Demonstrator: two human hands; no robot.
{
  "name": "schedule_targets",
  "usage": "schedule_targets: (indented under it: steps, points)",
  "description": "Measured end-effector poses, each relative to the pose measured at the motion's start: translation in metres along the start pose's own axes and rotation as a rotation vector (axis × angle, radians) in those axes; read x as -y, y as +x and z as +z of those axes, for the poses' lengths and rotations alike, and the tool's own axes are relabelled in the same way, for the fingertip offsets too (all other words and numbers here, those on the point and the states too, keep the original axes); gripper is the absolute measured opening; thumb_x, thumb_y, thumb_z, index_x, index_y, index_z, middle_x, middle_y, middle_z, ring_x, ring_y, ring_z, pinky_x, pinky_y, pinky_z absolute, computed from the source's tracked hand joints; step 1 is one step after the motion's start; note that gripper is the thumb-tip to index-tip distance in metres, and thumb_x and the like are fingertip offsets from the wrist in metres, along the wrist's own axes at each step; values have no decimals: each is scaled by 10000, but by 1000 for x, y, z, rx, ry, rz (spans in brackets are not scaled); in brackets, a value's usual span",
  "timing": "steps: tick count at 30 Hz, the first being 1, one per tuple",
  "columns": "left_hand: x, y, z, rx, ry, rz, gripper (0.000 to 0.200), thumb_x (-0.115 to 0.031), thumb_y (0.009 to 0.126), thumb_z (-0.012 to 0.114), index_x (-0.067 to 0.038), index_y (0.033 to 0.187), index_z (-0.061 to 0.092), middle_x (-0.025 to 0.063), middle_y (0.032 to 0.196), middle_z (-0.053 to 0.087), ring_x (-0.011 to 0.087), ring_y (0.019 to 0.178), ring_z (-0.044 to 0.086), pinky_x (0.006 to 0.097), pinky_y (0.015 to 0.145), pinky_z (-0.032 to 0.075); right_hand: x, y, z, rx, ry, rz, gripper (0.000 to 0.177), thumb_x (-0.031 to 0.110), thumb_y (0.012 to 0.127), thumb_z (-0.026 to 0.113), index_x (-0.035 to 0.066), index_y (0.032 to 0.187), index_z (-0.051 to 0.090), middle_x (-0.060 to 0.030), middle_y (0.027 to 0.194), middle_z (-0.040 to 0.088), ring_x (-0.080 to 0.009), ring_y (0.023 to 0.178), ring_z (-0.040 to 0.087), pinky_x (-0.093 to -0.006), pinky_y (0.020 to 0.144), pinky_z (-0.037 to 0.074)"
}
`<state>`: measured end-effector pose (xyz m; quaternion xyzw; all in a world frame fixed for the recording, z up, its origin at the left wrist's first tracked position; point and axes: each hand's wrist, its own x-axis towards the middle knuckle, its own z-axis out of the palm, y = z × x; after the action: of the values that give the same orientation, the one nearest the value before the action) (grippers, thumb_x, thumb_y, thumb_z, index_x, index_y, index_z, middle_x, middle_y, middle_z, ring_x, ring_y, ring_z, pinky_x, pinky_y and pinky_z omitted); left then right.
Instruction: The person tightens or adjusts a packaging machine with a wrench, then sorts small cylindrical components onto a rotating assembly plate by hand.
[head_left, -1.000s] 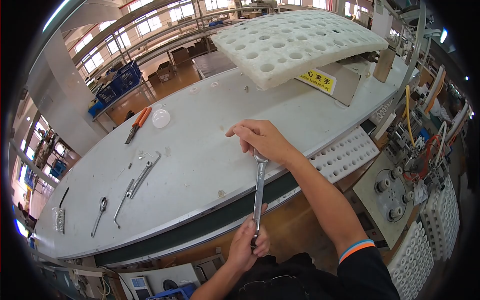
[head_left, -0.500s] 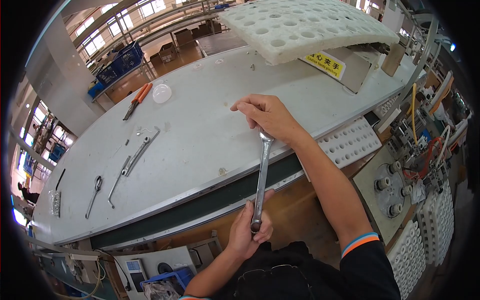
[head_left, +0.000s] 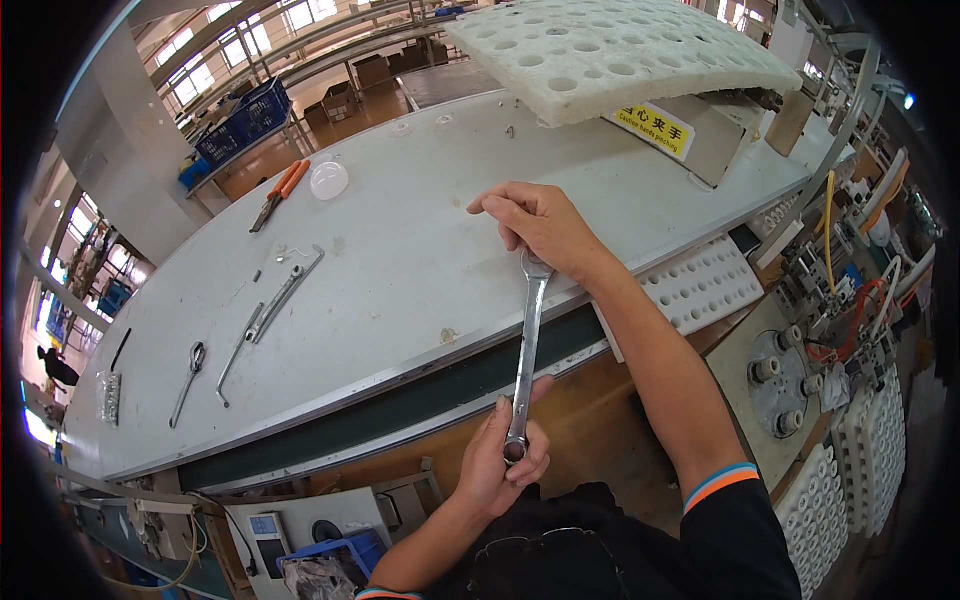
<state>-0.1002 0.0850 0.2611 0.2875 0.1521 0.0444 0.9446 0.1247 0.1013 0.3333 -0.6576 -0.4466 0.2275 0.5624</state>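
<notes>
A long silver combination wrench (head_left: 529, 340) spans the space between my two hands, slanting over the table's front edge. My left hand (head_left: 500, 465) is closed round its lower, ring end, with the thumb along the shaft and one finger stretched out behind. At the upper end, my right hand (head_left: 540, 228) is closed with bent fingers; its palm side covers part of the wrench head. On the table to the left lie orange-handled pliers (head_left: 280, 196), a clear round dome (head_left: 329, 181), a few metal rod tools (head_left: 284, 300) and a smaller ring-headed tool (head_left: 188, 385).
A white foam tray with holes (head_left: 620, 55) overhangs the back of the white table (head_left: 400, 240), near a yellow caution sign (head_left: 655, 127). A second holed tray (head_left: 700, 285) sits at the right edge. Machinery with hoses (head_left: 860, 300) stands at right. A small bag (head_left: 109, 398) lies far left.
The view has shifted very slightly. Both hands keep their places on the wrench, with the right fingers bent a little differently.
</notes>
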Motion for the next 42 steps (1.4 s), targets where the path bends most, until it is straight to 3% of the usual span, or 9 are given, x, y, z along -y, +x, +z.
schedule_targets:
  steps: [3,11,20,24,26,30,32,35,42]
  points:
    - [1,0,-1,2,-30,-23,524,-406,989,185,-60,1366,297,9,522,423,54,344,250,199,365,275,3,-1,0,2,12,6,264,279,908,507,69,973,653,42,574,468,-37,530,422,-182,467,320]
    - [7,5,5,-60,-66,22,435,-391,991,210,-47,1126,439,22,579,455,63,368,281,211,378,277,2,0,-1,0,83,41,264,272,898,527,55,983,652,33,584,494,-33,515,424,-181,467,330]
    - [33,33,20,-5,-167,43,395,-373,992,253,-69,1167,434,33,698,493,96,536,384,248,516,337,-2,0,-2,-15,60,-53,223,200,871,555,30,990,635,3,637,542,-47,528,458,-184,500,366]
    - [42,44,28,16,-197,20,403,-386,990,251,-75,1166,436,24,675,467,95,529,368,242,510,325,-1,-1,-2,12,165,-20,230,207,875,550,25,988,636,-12,644,549,-57,533,476,-190,505,377]
    - [47,48,31,36,-190,49,405,-421,980,261,-104,1150,447,-12,644,388,83,504,310,218,477,289,-3,0,-3,14,185,-27,233,210,877,548,25,986,637,-16,646,551,-61,533,481,-191,505,378]
    - [52,56,35,122,-272,29,406,-423,983,237,-90,1092,444,2,635,378,95,527,339,240,513,310,-7,3,-4,30,232,-55,248,229,886,535,24,978,639,-19,646,551,-67,528,477,-196,501,379]
    - [54,60,48,-34,-246,19,365,-446,973,271,-130,982,451,-24,629,346,74,520,306,212,475,284,-6,2,-5,31,226,-45,253,235,888,530,24,975,640,-19,644,551,-69,525,475,-197,499,378]
    - [58,68,55,-72,-256,-12,359,-469,963,289,-142,915,430,-36,632,341,70,524,307,213,457,285,-6,2,-6,39,193,-37,261,246,887,524,26,965,642,-16,645,556,-69,534,474,-202,497,373]
    - [66,83,42,19,-331,-90,367,-509,946,310,-166,862,408,-59,595,336,59,498,324,206,447,281,-11,6,-4,37,181,-85,287,282,874,536,29,954,645,-15,644,564,-74,576,476,-214,521,376]
